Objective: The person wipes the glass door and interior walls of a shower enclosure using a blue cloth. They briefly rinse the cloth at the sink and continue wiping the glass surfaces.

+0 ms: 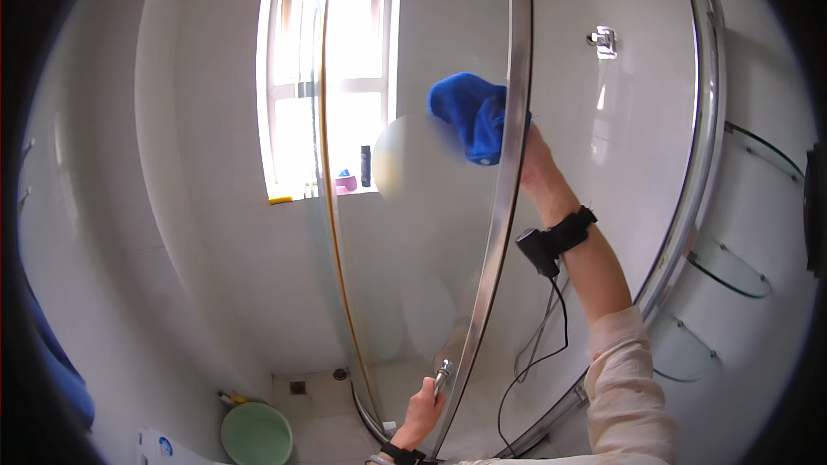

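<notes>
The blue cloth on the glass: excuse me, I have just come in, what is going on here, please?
A person has the right hand raised to a blue cloth, which shows through the glass door, partly behind its metal edge. The fingers there are hidden, and whether the cloth presses on the glass is unclear. Lower down, the left hand grips the door's handle. A green basin is on the floor to the left.
</notes>
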{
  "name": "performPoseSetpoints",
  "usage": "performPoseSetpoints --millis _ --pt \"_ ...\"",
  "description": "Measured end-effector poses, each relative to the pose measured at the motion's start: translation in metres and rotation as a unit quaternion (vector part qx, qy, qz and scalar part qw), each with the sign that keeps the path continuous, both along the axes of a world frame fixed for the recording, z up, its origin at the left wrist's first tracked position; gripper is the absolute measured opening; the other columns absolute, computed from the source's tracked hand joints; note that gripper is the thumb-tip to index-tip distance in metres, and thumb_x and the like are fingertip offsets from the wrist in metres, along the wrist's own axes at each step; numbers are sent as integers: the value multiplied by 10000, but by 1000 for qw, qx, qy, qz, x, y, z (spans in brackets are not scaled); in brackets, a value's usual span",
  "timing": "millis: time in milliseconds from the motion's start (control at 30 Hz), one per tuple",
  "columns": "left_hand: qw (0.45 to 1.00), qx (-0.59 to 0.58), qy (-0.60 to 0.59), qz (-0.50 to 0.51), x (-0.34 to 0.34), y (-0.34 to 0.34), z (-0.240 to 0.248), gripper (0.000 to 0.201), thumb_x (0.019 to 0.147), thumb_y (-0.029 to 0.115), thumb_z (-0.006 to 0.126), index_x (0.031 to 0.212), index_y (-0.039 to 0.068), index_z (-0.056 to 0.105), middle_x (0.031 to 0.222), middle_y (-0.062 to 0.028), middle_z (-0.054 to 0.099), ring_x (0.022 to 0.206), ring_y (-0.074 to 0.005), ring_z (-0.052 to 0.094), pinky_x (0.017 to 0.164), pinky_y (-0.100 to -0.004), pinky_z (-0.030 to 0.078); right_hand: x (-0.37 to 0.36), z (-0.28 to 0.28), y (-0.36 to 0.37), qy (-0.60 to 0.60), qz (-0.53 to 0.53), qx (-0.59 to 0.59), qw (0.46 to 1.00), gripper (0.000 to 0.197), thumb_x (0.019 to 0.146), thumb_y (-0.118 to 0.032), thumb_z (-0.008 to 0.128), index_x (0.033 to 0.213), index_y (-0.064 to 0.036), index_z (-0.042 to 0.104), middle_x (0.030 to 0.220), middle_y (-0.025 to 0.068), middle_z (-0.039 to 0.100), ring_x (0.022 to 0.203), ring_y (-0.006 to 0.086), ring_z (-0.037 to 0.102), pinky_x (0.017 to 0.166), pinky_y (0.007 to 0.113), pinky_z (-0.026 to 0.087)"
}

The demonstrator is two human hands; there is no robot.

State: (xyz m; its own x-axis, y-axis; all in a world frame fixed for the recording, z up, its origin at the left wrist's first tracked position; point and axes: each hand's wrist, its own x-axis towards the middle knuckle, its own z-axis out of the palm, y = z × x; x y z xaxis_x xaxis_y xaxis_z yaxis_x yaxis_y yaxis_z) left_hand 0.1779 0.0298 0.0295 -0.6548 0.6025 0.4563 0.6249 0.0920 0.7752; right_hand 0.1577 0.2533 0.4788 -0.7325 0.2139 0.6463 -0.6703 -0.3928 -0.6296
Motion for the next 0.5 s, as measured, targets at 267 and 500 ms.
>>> performPoseSetpoints --millis 267,500 --pt "1000 14 -2 17 4 7 -3 223 826 71 585 978 72 422 685 -218 568 677 -460 572 539 -514 434 19 129 -2 137 48 180 973 378 873 -164 575 1210 -25 476 1060 102 538 918 201 542 780 313 457" --pt "1000 26 -7 14 -1 10 -16 226 805 69 599 965 79 438 667 -212 565 672 -456 576 537 -511 440 -44 27 -19 17 180 208 961 534 861 -167 626 1334 -9 434 1253 157 534 1125 244 548 959 339 462"
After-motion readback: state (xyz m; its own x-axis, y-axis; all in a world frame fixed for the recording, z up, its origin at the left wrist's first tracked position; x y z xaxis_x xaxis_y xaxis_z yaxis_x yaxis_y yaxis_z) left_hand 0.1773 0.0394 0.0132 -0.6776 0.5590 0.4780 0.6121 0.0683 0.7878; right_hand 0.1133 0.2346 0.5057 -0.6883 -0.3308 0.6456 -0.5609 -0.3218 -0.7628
